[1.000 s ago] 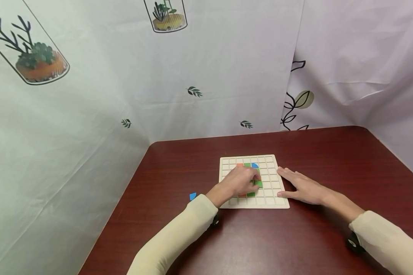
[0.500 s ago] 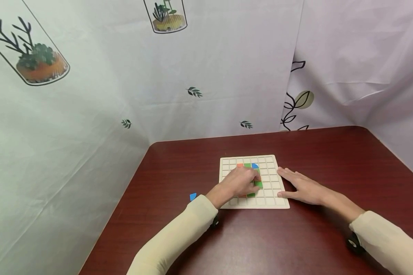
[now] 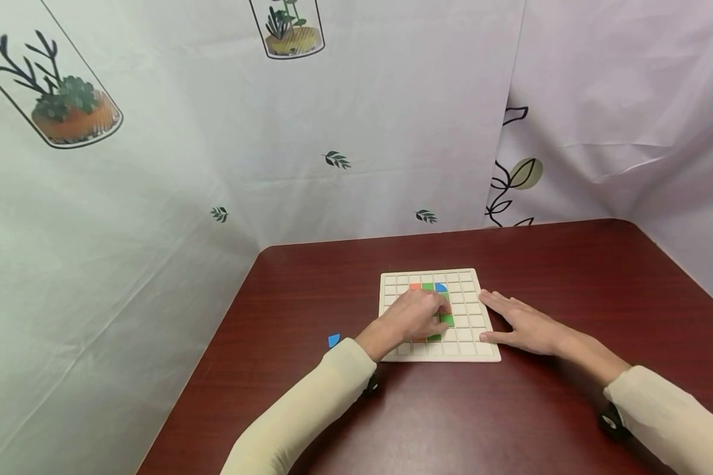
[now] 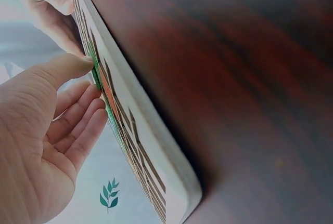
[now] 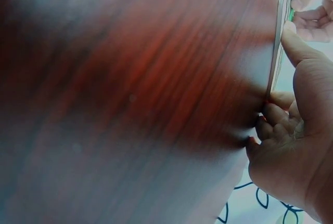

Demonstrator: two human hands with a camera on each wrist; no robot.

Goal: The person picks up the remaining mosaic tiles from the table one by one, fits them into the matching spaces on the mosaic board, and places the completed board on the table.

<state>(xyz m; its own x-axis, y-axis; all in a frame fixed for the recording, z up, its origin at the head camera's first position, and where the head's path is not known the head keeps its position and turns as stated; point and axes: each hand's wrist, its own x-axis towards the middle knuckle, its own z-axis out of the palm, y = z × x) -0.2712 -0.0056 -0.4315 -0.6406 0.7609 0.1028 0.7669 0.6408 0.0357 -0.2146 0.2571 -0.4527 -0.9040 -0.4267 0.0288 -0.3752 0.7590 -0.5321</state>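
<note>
My left hand (image 3: 414, 313) reaches over a cream gridded board (image 3: 469, 340), thumb and fingertips down on its coloured tiles. A green tile (image 3: 447, 320) shows between thumb and index finger in the head view. In the left wrist view the thumb touches a green tile (image 4: 94, 72), beside an orange tile (image 4: 109, 95), and the other fingers bend loosely. A blue rounded tile (image 3: 441, 287) and an orange tile (image 3: 414, 286) sit farther back on the board; the hand hides other tiles. My right hand (image 3: 519, 323) rests spread at the board's right edge, thumb and fingertips touching it.
A loose blue tile (image 3: 333, 340) lies on the dark red table (image 3: 451, 415), left of the board and near my left sleeve (image 3: 309, 402). White printed curtains (image 3: 380, 185) hang behind the table and along its left side.
</note>
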